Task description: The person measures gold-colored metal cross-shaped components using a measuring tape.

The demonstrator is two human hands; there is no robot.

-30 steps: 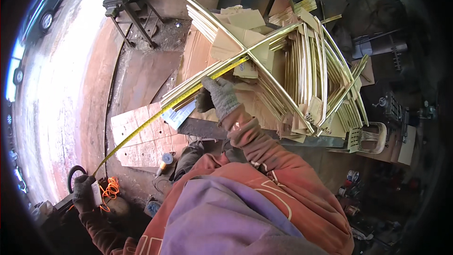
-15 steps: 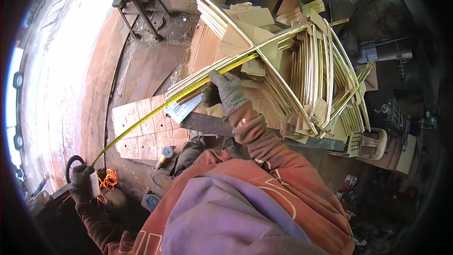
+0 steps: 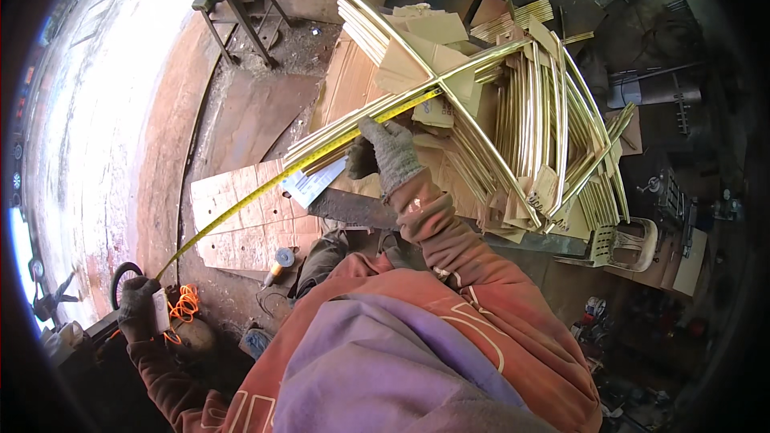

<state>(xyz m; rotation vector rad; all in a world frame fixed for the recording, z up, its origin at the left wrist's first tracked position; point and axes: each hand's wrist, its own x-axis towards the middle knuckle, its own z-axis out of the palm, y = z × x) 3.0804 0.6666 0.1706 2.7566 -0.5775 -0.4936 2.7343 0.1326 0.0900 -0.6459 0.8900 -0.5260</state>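
Note:
A yellow tape measure blade stretches from the lower left up to the crossing of the brass-coloured metal bars. My gloved left hand is closed around the tape measure's case, partly hidden by the fingers. My gloved right hand is beside the bars, its fingers curled and pinching at the lower edge of the blade, part-way along it. The blade's far end lies against a crossing bar. Between my two hands the blade sags slightly over the cardboard.
Cardboard sheets lie under and beside the bars. An angle grinder rests on the floor near my legs, with an orange cord further left. A machine on a metal stand is at the far left, and a plastic chair at right.
The right hand and the bars appear shifted very slightly right in the picture. Both hands keep their hold. At the far left edge, a distant figure has come into sight.

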